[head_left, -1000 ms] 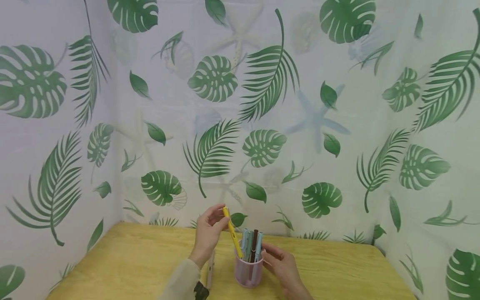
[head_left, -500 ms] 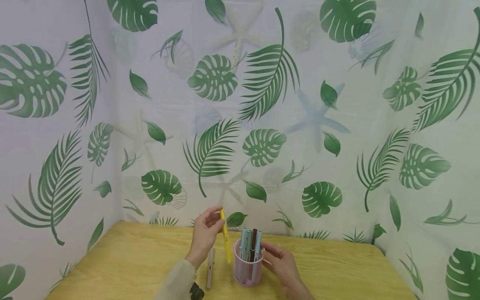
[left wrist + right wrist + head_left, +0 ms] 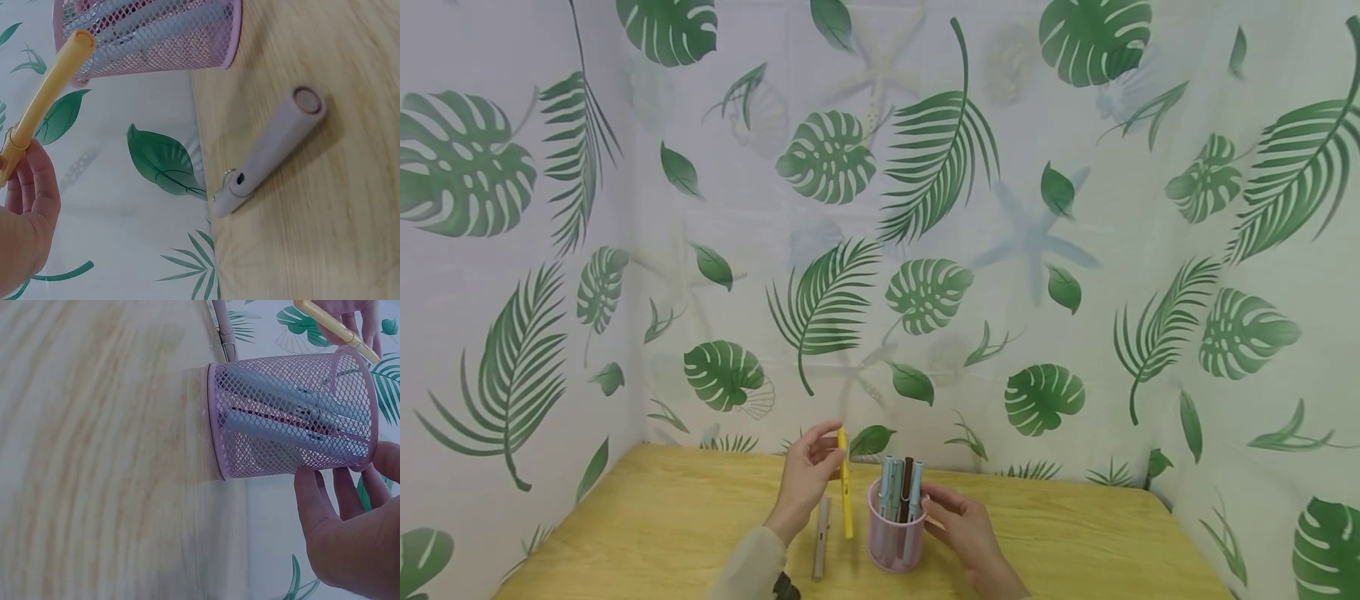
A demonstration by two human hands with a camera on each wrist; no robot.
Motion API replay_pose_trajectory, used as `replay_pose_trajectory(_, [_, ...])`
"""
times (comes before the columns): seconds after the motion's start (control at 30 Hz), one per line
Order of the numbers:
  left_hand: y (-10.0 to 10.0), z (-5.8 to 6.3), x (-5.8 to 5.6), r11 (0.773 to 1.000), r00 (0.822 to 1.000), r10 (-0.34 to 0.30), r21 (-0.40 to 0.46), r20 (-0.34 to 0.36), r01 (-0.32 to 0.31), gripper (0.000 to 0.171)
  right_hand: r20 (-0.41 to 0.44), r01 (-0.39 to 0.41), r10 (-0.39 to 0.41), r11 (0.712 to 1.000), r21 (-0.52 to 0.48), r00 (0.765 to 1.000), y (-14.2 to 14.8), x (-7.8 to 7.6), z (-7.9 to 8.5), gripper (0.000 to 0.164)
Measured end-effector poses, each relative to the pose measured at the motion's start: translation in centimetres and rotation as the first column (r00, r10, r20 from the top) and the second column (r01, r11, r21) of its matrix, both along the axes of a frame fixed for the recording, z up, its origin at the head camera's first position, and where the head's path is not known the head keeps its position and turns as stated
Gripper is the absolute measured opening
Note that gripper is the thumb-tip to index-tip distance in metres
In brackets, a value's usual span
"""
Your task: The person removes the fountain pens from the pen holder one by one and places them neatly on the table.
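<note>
Leaf-print walls (image 3: 940, 358) behind wooden table (image 3: 1075, 542); left hand (image 3: 807, 475) pinches yellow pen (image 3: 847, 504), right hand (image 3: 966, 533) grips cup (image 3: 883, 550)

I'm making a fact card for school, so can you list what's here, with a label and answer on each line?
Left hand: pinches a yellow pen above the table
Right hand: touches the side of the cup
Cup: pink mesh, standing upright on the table
In the cup: light blue pens, a green pen and a brown pen
Lying on the table: a pale pen, left of the cup
Behind: a white backdrop with green leaves
</note>
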State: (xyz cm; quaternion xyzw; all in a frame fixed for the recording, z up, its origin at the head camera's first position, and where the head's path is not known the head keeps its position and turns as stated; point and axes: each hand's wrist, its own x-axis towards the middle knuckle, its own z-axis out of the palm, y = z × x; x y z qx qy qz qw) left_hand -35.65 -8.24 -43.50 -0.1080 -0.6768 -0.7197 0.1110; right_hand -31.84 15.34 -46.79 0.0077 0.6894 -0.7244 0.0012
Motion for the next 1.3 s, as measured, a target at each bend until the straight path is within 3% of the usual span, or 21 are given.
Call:
replay_pose_trajectory(0.5, [-0.7,-1.4,-0.1,0.997,1.000,0.026,-0.069,0.003,-0.026,0.025,-0.015,-0.029,0.030,1.000,0.009,0.999,0.3,0.0,-0.1,0.040])
replay_pose_trajectory(1.0, [-1.1,-1.8,-0.1,0.999,1.000,0.022,-0.036,0.015,-0.021,0.036,-0.029,-0.039,0.039,0.999,0.001,0.999,0.6,0.0,-0.2,0.042])
replay_pose_trajectory(1.3, [-2.4,-2.5,-0.1,0.998,0.995,0.069,-0.013,0.075,-0.068,0.040,-0.023,-0.052,0.052,0.999,0.006,0.998,0.6,-0.3,-0.4,0.044])
